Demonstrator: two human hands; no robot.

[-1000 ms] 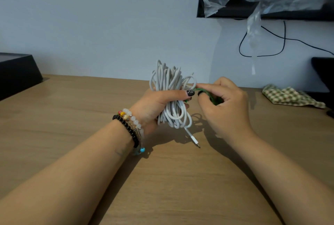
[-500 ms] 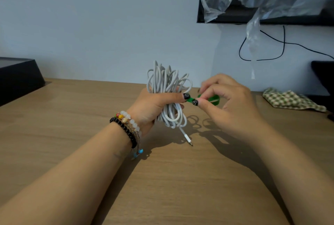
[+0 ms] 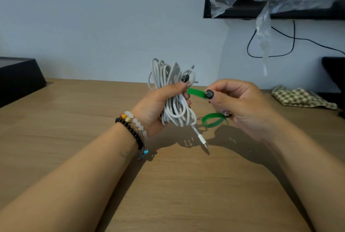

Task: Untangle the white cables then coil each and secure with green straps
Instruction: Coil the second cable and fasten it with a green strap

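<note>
White cable bundle [image 3: 172,97] coiled, gripped mid-length in left hand [image 3: 158,105] above the table [image 3: 74,120]; right hand [image 3: 240,106] pinches green strap [image 3: 197,92], tail looping below; step: strapping; next: wrap strap round bundle waist and fasten.

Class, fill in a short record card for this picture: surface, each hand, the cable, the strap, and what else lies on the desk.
surface: wooden desk
left hand: grips the cable bundle
cable: white, coiled, plug end hanging to the desk
right hand: pinches the strap
strap: green, stretched from the bundle to the right thumb, its free end curled below; not yet closed
other: checked cloth far right, black box far left
</note>
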